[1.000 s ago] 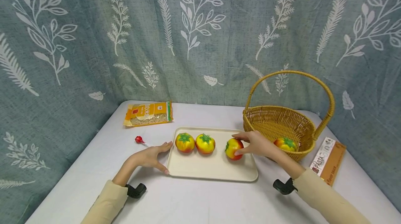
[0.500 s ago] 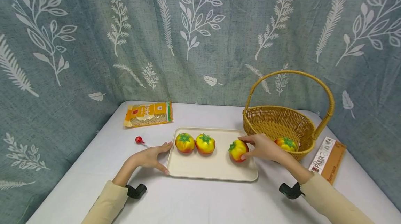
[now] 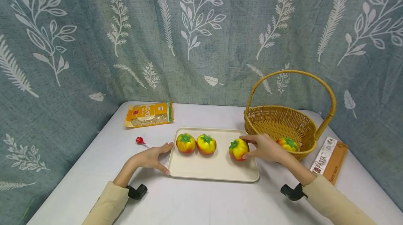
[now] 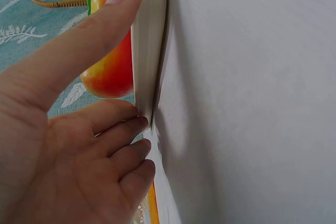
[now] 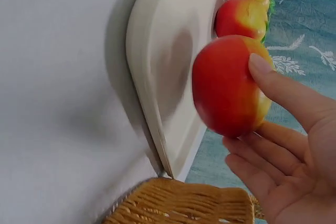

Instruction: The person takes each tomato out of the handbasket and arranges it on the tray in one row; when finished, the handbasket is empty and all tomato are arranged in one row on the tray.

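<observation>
In the head view, my right hand [image 3: 267,148] grips a yellow-and-red tomato [image 3: 238,150] with a green leafy top, over the right end of a cream tray [image 3: 217,169]. Thumb and fingertips pinch its sides, and its top leans left. In the right wrist view, a gap shows between this tomato [image 5: 231,87] and the tray, with a shadow on the surface. Two similar tomatoes, one at the left [image 3: 186,143] and one beside it [image 3: 206,144], sit on the tray. My left hand [image 3: 151,157] touches the tray's left edge, thumb and fingers spread apart.
Right of the tray stands a wicker basket [image 3: 277,113] with a tall handle and another tomato [image 3: 288,144] inside. A pasta box [image 3: 330,162] lies at the far right. A yellow grain bag [image 3: 149,114] and a red lollipop [image 3: 140,140] lie at the left.
My right hand has shifted slightly right with the tomato, and the tomato's leafy top has turned more upward and toward the camera. The left hand and the tray have stayed put.
</observation>
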A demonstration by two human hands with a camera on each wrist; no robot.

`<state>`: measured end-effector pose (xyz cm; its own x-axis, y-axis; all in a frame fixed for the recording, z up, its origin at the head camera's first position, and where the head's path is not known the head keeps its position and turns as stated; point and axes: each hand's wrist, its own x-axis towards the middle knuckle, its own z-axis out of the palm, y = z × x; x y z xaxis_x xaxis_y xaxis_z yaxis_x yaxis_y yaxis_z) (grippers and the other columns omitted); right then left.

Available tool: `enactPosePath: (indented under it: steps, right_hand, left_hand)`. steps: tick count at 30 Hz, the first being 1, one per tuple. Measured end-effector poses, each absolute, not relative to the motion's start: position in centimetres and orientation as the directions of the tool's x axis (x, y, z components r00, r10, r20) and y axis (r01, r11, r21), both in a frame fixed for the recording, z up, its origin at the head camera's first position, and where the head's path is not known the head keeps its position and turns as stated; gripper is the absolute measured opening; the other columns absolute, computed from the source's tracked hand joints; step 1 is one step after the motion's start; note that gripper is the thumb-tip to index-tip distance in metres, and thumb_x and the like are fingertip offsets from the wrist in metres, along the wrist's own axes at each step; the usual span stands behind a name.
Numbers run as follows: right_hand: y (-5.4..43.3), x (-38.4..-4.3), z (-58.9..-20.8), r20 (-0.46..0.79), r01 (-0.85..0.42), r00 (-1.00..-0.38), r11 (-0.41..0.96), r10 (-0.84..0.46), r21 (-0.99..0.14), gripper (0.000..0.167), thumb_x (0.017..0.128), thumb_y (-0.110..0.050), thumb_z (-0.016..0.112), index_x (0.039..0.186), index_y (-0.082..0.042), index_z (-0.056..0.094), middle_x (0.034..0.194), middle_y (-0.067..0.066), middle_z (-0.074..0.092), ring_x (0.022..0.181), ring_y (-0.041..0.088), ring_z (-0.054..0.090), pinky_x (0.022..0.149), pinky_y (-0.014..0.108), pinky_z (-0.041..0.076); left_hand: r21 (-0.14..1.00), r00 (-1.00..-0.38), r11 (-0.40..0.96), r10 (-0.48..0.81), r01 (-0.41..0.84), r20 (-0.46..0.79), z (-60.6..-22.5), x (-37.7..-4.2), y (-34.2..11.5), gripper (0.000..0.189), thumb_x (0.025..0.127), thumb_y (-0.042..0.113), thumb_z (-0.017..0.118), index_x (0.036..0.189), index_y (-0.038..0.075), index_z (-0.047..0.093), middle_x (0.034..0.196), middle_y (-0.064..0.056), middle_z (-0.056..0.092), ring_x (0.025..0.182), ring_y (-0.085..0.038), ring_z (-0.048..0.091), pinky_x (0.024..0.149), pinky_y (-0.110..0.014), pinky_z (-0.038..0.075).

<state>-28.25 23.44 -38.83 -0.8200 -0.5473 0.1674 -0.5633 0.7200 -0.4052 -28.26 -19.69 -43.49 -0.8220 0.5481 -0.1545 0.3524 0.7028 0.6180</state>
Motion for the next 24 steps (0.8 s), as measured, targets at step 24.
enactPosePath:
  steps: [24]
  right_hand:
    - [21.6,-30.5,-42.7,0.227,-0.519,-0.796,0.44,-0.561,-0.733,0.068,0.075,-0.018,0.083,0.133,0.003,0.053,0.132,0.021,0.056,0.121,0.038,0.053,0.097,0.039,0.047]
  left_hand:
    - [0.62,-0.825,0.704,0.543,0.346,-0.157,-43.6,-28.2,-19.8,0.106,0.069,0.034,0.087,0.151,0.002,0.027,0.156,-0.018,0.022,0.144,-0.034,0.018,0.115,-0.05,0.017]
